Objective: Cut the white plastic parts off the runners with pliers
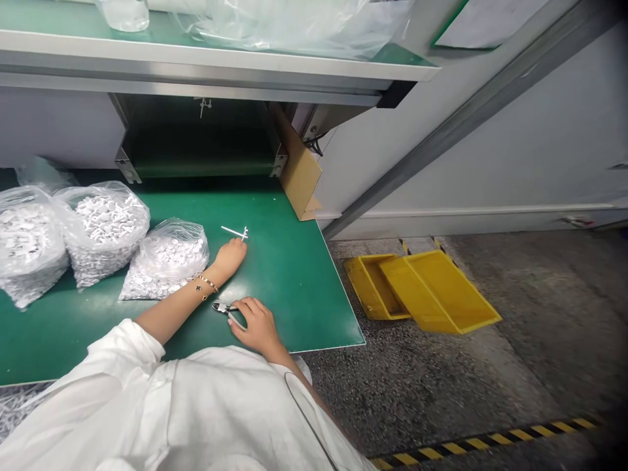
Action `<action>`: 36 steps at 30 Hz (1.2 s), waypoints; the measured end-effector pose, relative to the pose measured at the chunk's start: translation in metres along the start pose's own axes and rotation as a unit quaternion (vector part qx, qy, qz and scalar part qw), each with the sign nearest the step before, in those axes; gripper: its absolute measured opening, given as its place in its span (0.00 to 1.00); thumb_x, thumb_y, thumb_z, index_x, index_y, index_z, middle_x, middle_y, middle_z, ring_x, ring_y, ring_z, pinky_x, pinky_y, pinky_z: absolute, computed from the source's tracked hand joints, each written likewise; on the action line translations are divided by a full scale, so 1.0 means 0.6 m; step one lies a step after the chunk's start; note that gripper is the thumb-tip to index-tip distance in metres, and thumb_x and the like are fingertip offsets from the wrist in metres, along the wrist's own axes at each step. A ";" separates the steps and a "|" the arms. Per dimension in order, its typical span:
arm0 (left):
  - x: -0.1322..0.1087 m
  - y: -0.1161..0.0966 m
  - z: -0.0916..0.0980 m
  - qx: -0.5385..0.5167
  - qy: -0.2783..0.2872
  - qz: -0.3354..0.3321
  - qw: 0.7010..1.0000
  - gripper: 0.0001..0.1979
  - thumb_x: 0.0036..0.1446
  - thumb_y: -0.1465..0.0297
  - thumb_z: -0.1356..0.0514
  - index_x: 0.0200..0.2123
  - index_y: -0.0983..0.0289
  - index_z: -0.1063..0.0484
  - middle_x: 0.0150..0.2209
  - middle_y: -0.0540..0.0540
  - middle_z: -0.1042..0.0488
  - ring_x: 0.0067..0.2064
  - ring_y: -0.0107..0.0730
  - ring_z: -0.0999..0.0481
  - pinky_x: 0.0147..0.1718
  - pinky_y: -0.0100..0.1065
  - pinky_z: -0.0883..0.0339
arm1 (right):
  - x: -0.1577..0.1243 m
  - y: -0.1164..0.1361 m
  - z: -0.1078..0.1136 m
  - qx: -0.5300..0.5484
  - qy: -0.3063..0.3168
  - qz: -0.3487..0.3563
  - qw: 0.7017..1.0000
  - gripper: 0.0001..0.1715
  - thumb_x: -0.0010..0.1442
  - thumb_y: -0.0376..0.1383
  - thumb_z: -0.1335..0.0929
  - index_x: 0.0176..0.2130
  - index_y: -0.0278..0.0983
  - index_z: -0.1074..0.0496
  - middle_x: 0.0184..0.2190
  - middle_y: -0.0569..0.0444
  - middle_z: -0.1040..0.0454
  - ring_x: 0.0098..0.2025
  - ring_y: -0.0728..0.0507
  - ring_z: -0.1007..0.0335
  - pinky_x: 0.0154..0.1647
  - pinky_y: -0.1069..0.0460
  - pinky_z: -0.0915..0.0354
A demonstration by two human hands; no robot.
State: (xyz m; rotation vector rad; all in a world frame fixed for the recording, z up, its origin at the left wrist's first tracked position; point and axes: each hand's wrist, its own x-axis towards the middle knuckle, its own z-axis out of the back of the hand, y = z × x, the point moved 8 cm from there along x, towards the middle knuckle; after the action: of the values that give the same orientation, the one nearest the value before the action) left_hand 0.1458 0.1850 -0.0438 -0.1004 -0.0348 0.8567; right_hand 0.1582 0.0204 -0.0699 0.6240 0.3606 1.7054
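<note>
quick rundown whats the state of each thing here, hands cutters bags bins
left hand: stretched out, fingertips at the white plastic part, grip unclear
white plastic part: lying flat on the green mat
right hand: closed round the cutters
cutters: tip resting on the mat
bags of white parts: full, lying on the mat
yellow bins: empty, on the floor, one tilted onto the other

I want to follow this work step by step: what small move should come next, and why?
Probably the left hand should close its fingers on the small white plastic piece: the fingertips are right at it on the green mat but not gripping yet, and the right hand holds the cutters.
</note>
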 end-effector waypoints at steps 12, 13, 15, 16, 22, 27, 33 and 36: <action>-0.138 -0.007 0.120 -0.144 -0.198 -0.085 0.966 0.12 0.66 0.72 0.51 0.48 0.65 0.32 0.45 0.60 0.30 0.47 0.37 0.30 0.46 0.37 0.34 | 0.001 0.001 0.000 0.006 0.007 0.000 1.000 0.17 0.56 0.38 0.32 0.46 0.40 0.30 0.41 0.52 0.27 0.43 0.42 0.33 0.44 0.49 0.36; -0.148 -0.007 0.123 -0.165 -0.204 -0.083 0.961 0.12 0.66 0.71 0.52 0.48 0.65 0.32 0.44 0.59 0.29 0.47 0.36 0.29 0.46 0.37 0.33 | 0.001 0.001 0.000 0.004 0.006 0.001 1.000 0.17 0.56 0.38 0.32 0.46 0.40 0.30 0.41 0.52 0.27 0.43 0.42 0.33 0.44 0.49 0.36; -0.165 -0.007 0.123 -0.210 -0.205 -0.079 0.953 0.12 0.66 0.71 0.51 0.48 0.64 0.32 0.44 0.59 0.29 0.47 0.35 0.29 0.47 0.38 0.33 | 0.001 0.002 0.000 0.003 0.002 0.002 1.000 0.17 0.56 0.38 0.32 0.46 0.39 0.30 0.41 0.51 0.27 0.43 0.42 0.33 0.44 0.49 0.36; -0.173 -0.006 0.120 -0.234 -0.202 -0.073 0.948 0.12 0.65 0.71 0.51 0.48 0.63 0.32 0.44 0.58 0.29 0.47 0.35 0.29 0.47 0.38 0.33 | 0.001 0.002 0.001 0.002 0.000 0.003 1.000 0.17 0.56 0.38 0.32 0.46 0.39 0.30 0.41 0.51 0.27 0.43 0.42 0.33 0.44 0.49 0.36; -0.203 0.022 0.071 -0.327 -0.171 0.010 0.930 0.13 0.63 0.71 0.48 0.49 0.63 0.32 0.38 0.55 0.29 0.38 0.31 0.27 0.41 0.34 0.31 | 0.002 0.004 0.002 -0.001 0.001 0.001 1.000 0.17 0.55 0.39 0.32 0.46 0.40 0.30 0.40 0.52 0.28 0.43 0.43 0.33 0.44 0.49 0.35; -0.215 0.034 0.039 -0.318 -0.142 0.017 0.937 0.17 0.63 0.70 0.50 0.54 0.63 0.33 0.36 0.54 0.29 0.38 0.32 0.27 0.41 0.35 0.31 | 0.001 0.004 0.001 -0.003 0.003 0.003 1.000 0.17 0.56 0.39 0.32 0.46 0.40 0.30 0.40 0.51 0.28 0.42 0.42 0.33 0.44 0.49 0.36; -0.220 0.058 0.035 -0.317 -0.154 0.033 0.935 0.14 0.64 0.68 0.48 0.50 0.62 0.29 0.40 0.56 0.25 0.42 0.34 0.25 0.43 0.36 0.31 | 0.001 0.003 0.001 -0.002 0.005 -0.001 1.000 0.16 0.55 0.39 0.32 0.46 0.41 0.30 0.40 0.52 0.28 0.42 0.43 0.33 0.43 0.50 0.36; -0.225 0.063 0.043 -0.330 -0.166 0.025 0.929 0.13 0.64 0.67 0.48 0.45 0.62 0.26 0.39 0.56 0.23 0.42 0.35 0.24 0.43 0.36 0.30 | 0.001 0.003 0.002 0.004 0.001 -0.003 1.000 0.16 0.55 0.38 0.32 0.46 0.40 0.30 0.40 0.52 0.28 0.42 0.43 0.33 0.44 0.50 0.36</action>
State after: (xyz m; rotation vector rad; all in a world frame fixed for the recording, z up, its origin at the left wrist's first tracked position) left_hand 0.0272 0.1096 -0.0208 -0.5892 -0.6441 0.8765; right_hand 0.1576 0.0203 -0.0680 0.6263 0.3701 1.7004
